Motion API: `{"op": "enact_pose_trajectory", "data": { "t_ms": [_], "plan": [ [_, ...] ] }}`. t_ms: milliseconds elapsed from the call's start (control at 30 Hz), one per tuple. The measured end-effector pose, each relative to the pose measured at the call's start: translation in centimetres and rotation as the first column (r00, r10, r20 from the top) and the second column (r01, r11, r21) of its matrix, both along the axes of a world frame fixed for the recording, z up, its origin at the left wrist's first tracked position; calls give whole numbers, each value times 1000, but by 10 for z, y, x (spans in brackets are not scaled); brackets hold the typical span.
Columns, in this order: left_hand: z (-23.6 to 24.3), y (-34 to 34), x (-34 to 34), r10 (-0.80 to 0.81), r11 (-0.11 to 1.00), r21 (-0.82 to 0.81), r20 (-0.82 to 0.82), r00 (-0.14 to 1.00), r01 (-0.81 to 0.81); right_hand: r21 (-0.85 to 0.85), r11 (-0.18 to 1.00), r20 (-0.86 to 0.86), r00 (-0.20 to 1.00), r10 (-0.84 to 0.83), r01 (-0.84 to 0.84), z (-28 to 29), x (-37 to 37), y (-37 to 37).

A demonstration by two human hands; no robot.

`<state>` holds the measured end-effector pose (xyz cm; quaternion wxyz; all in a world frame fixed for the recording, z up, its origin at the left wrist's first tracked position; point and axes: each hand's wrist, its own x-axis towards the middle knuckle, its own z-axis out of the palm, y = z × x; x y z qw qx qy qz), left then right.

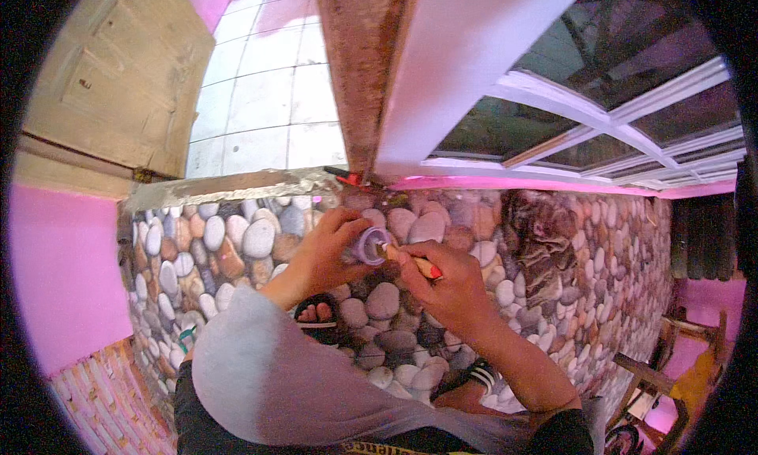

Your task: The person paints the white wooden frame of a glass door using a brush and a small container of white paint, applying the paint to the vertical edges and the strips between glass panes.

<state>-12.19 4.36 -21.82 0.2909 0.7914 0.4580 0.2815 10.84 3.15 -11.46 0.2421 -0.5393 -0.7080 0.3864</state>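
Note:
My left hand (325, 248) is wrapped around a small clear plastic cup (365, 256), its mouth turned toward me. The fingers of my right hand (450, 285) close on a brush with a wooden, red-ended handle (424, 265). Its head reaches into the mouth of the cup, where the bristles are hard to make out. What the cup contains is too blurred to tell. Both hands are held out in front of me, above the floor. Light grey cloth (268, 376) hangs below my left forearm.
Pebble-patterned flooring (383, 301) lies under my sandalled feet. A red and black tool (344, 175) rests by the doorway sill. Ahead stand a brown door post (365, 68) and a white-framed window (584, 111). A crumpled dark cloth (541, 238) lies to the right; a wooden door (118, 84) stands left.

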Motion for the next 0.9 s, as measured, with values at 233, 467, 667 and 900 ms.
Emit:
{"op": "enact_pose_trajectory", "data": {
  "t_ms": [233,467,667,900],
  "plan": [
    [0,6,16,-42,999,-16,84,996,43,-232,972,-114,991,-66,38,7,30,-5],
    [4,14,30,-110,993,47,82,991,106,-360,930,-48,994,-102,78,15,53,-7],
    [9,22,40,-124,990,82,93,988,116,-568,820,68,997,-44,75,21,66,-2],
    [2,22,45,-88,994,74,93,992,81,-793,590,17,973,-229,153,37,73,2]
  ]
}}
